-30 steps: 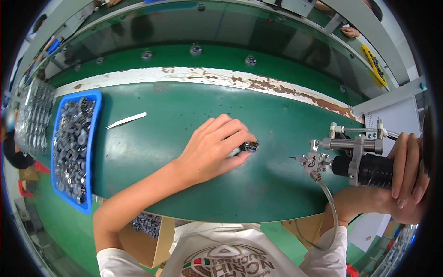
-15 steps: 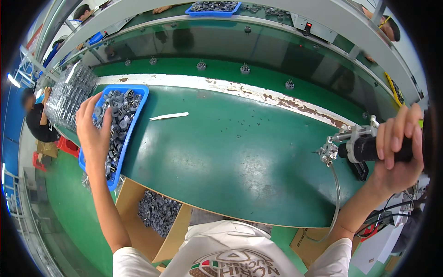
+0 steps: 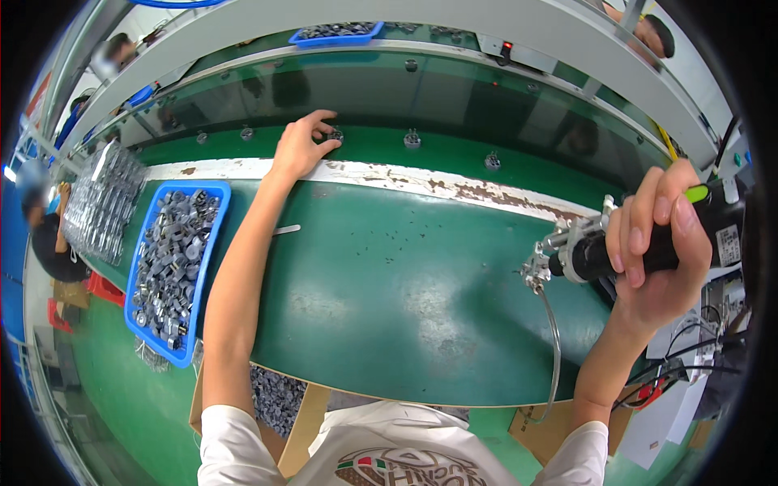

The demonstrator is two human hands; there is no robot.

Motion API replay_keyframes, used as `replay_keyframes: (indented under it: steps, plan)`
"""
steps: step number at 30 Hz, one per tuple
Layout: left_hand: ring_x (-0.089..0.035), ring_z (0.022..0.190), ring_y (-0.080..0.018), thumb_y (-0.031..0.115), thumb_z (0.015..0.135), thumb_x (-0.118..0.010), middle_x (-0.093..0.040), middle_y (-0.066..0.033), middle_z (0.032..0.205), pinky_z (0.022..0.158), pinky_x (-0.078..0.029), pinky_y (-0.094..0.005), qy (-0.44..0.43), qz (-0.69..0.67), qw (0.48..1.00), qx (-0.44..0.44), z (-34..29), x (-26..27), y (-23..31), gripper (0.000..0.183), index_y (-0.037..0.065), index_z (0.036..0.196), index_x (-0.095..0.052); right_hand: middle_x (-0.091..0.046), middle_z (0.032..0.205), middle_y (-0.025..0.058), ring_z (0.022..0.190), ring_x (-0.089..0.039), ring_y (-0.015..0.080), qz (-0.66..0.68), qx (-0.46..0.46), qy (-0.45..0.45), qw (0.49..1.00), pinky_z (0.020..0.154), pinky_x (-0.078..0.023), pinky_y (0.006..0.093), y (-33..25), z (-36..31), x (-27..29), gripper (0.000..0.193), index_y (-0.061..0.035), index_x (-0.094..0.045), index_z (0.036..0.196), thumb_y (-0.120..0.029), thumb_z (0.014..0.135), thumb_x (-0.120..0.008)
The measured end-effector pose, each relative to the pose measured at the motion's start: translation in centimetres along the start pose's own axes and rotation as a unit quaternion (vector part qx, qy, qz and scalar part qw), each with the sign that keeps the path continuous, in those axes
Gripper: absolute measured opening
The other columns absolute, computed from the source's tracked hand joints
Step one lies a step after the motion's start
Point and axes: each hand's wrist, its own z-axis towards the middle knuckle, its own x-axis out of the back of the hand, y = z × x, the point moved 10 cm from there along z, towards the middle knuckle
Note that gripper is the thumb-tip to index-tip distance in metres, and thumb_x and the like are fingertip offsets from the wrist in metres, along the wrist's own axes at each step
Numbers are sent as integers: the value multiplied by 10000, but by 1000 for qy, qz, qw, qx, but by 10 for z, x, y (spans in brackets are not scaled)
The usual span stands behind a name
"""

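Observation:
My left hand (image 3: 301,149) reaches over the white ledge to the green belt. Its thumb and fingertips close about a small round grey part (image 3: 336,137) with prongs, which still sits at belt level. In my right hand (image 3: 660,235) is a black powered screwdriver (image 3: 577,256), held sideways above the right of the bench. A silver metal head with a fine tip is at its left end, and a clear tube (image 3: 556,340) hangs from it. Partly hidden behind my left forearm, white tweezers (image 3: 287,230) lie on the green bench.
A blue tray (image 3: 203,279) of grey parts stands at the left, beside stacked clear plastic trays (image 3: 101,202). More round parts (image 3: 412,139) sit along the belt. Tiny dark screws (image 3: 391,236) dot the bench (image 3: 365,332). Below is a cardboard box (image 3: 293,421) of parts. Other people sit beyond.
My left hand has left the blue tray and moved right and away to the part on the belt. The screwdriver stays in my right hand. The whole view has shifted slightly.

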Motion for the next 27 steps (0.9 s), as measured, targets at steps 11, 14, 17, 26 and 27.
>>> replay_keyframes:
  steps: [11, 14, 17, 26, 27]
  plan:
    - [-672, 890, -236, 138, 780, -876, -748, -32, 1045, 762, -558, -368, -64, -114, 926, -354, -158, -70, 221, 218, 101, 979, -794, -562, 836, 109, 429, -411, 99, 35, -42, -57, 997, 520, -446, 277, 11, 4, -17, 165, -51, -446, 994, -196, 1059, -405]
    - [-660, 881, -221, 151, 785, -869, -734, -13, 1044, 746, -553, -361, -77, -132, 919, -364, -169, -78, 226, 175, 100, 943, -811, -567, 855, 115, 447, -429, 104, 47, -45, -69, 995, 542, -451, 283, 18, 1, -28, 162, -52, -445, 1002, -197, 1058, -397]
    - [-655, 882, -215, 156, 791, -864, -733, -7, 1039, 739, -550, -362, -79, -143, 917, -363, -171, -81, 224, 166, 103, 941, -818, -566, 872, 119, 467, -442, 109, 52, -48, -64, 995, 562, -455, 289, 27, 1, -34, 160, -54, -443, 1007, -194, 1062, -390]
    - [-655, 887, -216, 163, 797, -861, -742, -10, 1034, 726, -540, -360, -65, -136, 919, -366, -171, -82, 222, 157, 99, 934, -816, -562, 886, 118, 489, -458, 117, 171, -28, -151, 973, 561, -452, 293, 50, 2, -25, 160, -53, -439, 1022, -187, 1085, -379]
    - [-655, 886, -215, 162, 799, -861, -743, -11, 1030, 722, -538, -359, -65, -134, 919, -366, -171, -82, 222, 155, 99, 933, -816, -563, 887, 118, 488, -458, 115, 171, -28, -153, 973, 559, -452, 291, 49, 1, -25, 158, -53, -438, 1024, -186, 1085, -380]
